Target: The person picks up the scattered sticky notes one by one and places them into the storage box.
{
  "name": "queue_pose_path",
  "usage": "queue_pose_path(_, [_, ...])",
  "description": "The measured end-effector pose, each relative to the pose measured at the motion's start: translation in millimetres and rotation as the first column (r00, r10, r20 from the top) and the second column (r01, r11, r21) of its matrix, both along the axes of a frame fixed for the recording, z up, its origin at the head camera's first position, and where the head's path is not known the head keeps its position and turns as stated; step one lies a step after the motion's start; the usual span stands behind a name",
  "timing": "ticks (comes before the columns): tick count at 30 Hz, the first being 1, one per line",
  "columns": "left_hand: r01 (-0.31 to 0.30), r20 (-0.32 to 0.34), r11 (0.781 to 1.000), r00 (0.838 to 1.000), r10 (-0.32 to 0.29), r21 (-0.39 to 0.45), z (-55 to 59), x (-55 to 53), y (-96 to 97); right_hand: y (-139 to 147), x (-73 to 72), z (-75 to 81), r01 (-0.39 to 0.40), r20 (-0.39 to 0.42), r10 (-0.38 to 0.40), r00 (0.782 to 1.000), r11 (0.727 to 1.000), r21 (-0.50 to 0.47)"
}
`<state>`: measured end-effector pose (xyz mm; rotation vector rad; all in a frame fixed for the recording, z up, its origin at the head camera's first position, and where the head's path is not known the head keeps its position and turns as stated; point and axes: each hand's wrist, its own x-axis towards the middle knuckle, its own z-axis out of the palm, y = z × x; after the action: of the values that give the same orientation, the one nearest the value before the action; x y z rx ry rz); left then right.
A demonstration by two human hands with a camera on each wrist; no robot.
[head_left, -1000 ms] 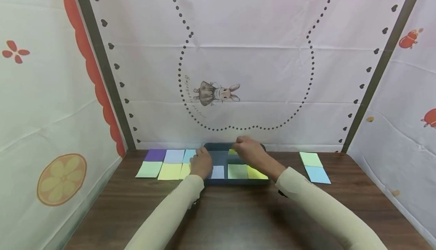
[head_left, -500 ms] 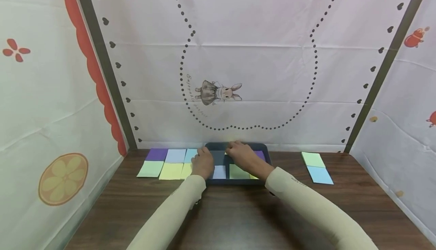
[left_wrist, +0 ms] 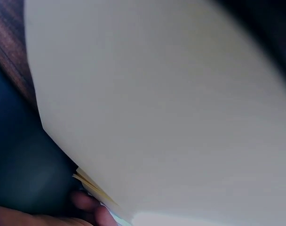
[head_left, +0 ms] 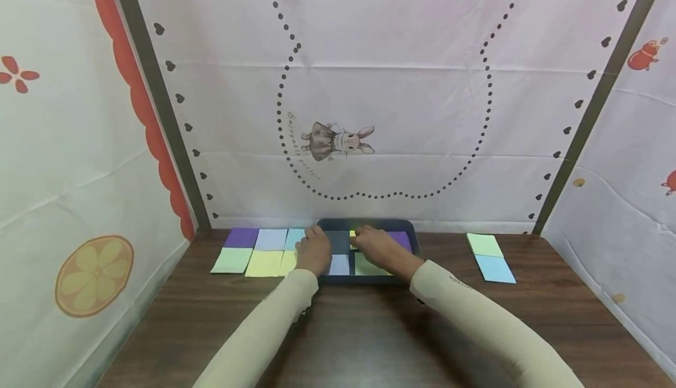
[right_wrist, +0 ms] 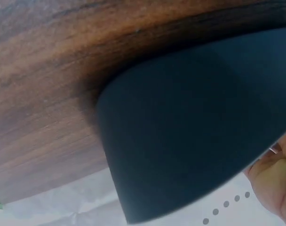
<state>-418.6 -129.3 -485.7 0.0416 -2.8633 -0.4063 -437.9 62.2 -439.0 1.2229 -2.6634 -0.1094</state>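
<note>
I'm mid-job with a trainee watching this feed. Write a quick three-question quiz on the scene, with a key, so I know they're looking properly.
1. Multiple choice. Two paper squares lie on the table to the right of the dark tray. What colour is the one nearer the camera?
A) purple
B) blue
C) red

2. True or false: the left hand is at the right end of the tray.

3. Fill the gap: in the tray's far row, the square showing just left of the right hand is ____.

Key:
1. B, the blue square.
2. False; the left hand is at the left end.
3. Yellow; only part of that yellow square shows.
</note>
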Motion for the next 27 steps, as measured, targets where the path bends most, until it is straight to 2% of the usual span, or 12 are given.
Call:
queue_pose_path(6, [-0.01, 0.01, 1.0, 1.0, 0.01, 0.018, -1.8, -2.1, 0.9, 3.0, 2.7, -4.1, -0.006, 0.015, 0.006, 1.0, 1.0, -0.018])
queue_pose_path(11, [-0.004, 0.0, 1.0, 1.0, 0.004, -0.008, -6.9, -5.4, 0.1, 3.5, 0.6, -7.0, -0.017, 0.016, 0.017, 1.0, 1.0, -0.012])
queue_pose_path(16, [0.002, -0.022, 0.999, 1.0, -0.003, -0.044, -2.4, -2.8, -1.4, 6.3, -11.7, -8.0, -0.024, 0.109, 0.03, 0.994, 0.998, -0.058])
queue_pose_path(18, [0.001, -0.03, 0.999, 1.0, -0.003, -0.054, 0.4, -1.2, -1.4, 12.0, -31.1, -24.8, -0.07, 0.087, 0.078, 0.993, 0.993, -0.092])
queue_pose_path(20, [0.002, -0.032, 0.999, 0.999, -0.003, -0.054, 2.6, 0.2, -0.9, 13.6, -33.7, -26.3, -0.094, 0.081, 0.101, 0.992, 0.991, -0.096])
queue_pose_path(23, [0.001, -0.023, 0.999, 1.0, -0.002, -0.049, 4.5, 1.7, 0.1, 15.0, -31.4, -26.1, -0.114, 0.065, 0.121, 0.99, 0.988, -0.1])
queue_pose_path(25, [-0.001, -0.016, 0.999, 1.0, 0.0, -0.044, 4.3, 2.4, 0.8, 11.3, -12.3, -8.6, -0.071, 0.113, 0.08, 0.99, 0.994, -0.081])
queue_pose_path(27, [-0.004, -0.008, 0.999, 1.0, 0.003, -0.042, 2.7, 2.2, 1.1, 11.3, -7.3, -6.8, -0.054, 0.116, 0.062, 0.991, 0.996, -0.072])
